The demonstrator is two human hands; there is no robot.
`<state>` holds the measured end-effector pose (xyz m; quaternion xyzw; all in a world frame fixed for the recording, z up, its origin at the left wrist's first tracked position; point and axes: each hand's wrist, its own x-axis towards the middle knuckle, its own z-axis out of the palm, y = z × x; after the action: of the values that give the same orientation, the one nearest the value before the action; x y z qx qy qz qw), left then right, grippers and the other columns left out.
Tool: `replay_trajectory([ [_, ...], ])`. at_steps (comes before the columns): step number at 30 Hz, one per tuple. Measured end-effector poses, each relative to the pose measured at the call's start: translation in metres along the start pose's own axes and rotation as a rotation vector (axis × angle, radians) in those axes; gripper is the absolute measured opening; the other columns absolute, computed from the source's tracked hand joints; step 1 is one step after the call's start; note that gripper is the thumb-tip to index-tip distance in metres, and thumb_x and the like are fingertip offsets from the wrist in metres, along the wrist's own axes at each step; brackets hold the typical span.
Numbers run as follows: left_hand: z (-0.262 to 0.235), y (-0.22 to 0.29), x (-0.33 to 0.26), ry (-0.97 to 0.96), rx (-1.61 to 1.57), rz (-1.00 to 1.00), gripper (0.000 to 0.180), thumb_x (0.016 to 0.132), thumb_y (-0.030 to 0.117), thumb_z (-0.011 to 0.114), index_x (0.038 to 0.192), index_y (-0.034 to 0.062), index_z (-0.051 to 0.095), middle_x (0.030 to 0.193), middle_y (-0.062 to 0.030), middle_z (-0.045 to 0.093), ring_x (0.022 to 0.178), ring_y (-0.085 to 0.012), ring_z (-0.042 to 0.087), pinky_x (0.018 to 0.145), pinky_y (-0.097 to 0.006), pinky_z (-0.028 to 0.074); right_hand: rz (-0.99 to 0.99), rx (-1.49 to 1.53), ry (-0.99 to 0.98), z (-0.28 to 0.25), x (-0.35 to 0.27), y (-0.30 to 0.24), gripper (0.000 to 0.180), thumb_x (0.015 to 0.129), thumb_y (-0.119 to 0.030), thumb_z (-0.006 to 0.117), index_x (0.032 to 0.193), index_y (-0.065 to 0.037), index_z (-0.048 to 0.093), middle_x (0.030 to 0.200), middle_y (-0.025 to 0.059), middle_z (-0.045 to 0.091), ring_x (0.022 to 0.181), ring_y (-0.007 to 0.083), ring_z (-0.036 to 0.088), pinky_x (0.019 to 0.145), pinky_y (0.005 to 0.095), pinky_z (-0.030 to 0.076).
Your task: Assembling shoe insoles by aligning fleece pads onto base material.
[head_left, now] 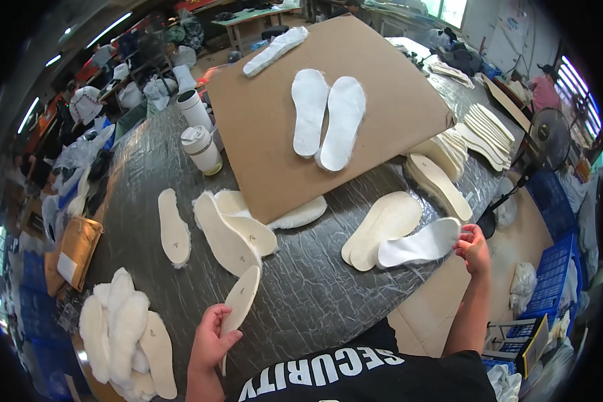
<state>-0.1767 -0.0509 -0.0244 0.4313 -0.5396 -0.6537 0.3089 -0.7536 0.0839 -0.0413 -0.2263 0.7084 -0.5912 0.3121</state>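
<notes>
My left hand [210, 337] grips a cream insole [240, 297] by its heel end, holding it over the near edge of the grey table [315, 288]. My right hand [472, 245] pinches the end of a white fleecy insole [419, 244] that lies across two cream insoles [380, 224] at the table's right side. A loose pile of cream and fleecy insoles [238, 224] lies in front of my left hand. A single cream insole [173, 226] lies apart to its left.
A large brown cardboard sheet [275, 127] tilts across the table, carrying two white fleecy insoles [328, 120] and another [275, 50] at its top. Two white cups [201, 149] stand left of it. Stacks of insoles [479, 130] sit right; a fluffy heap [124, 335] near left. A fan [549, 137] stands right.
</notes>
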Motion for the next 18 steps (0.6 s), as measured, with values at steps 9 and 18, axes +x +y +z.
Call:
replay_trajectory([
  [9, -0.001, -0.002, 0.012, 0.006, 0.061, -0.028, 0.06, 0.078, 0.01, 0.08, 0.126, 0.0002, 0.046, 0.118, -0.0081, 0.053, 0.105, -0.0144, 0.055, 0.091, -0.028, 0.046, -1.094, -0.693, 0.086, 0.196, 0.025, -0.073, 0.044, 0.071, -0.012, 0.082, 0.106, -0.001, 0.059, 0.12, 0.0154, 0.056, 0.105, 0.0334, 0.059, 0.086, 0.0401, 0.052],
  [18, -0.022, -0.009, -0.022, 0.14, 0.039, 0.007, 0.056, 0.076, 0.002, 0.077, 0.124, 0.0002, 0.047, 0.118, -0.0089, 0.053, 0.108, -0.0169, 0.056, 0.094, -0.031, 0.047, -0.695, -1.101, -0.01, 0.283, 0.124, -0.1, 0.039, 0.074, -0.022, 0.073, 0.108, -0.006, 0.061, 0.115, 0.0109, 0.058, 0.11, 0.0284, 0.058, 0.093, 0.0403, 0.048],
])
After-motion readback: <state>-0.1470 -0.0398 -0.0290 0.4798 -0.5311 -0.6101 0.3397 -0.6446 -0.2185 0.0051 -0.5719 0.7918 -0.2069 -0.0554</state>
